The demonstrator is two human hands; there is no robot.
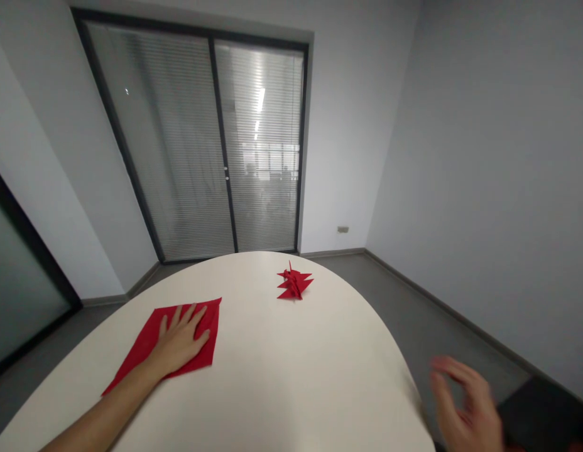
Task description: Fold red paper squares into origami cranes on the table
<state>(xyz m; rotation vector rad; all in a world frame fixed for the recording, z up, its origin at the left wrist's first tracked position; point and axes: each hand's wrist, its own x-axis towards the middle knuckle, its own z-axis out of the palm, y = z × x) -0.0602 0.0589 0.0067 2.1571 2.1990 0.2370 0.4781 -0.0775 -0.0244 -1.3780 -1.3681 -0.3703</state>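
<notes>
My left hand lies flat with fingers spread on a red square sheet of paper at the left of the round white table. Further back, near the table's far edge, sit folded red paper cranes, untouched. My right hand hangs in the air off the table's right edge, blurred by motion, fingers loosely apart and holding nothing I can see.
Grey floor surrounds the table. Glass sliding doors with blinds stand at the back wall. A plain grey wall runs along the right, and a dark glass panel is at the left.
</notes>
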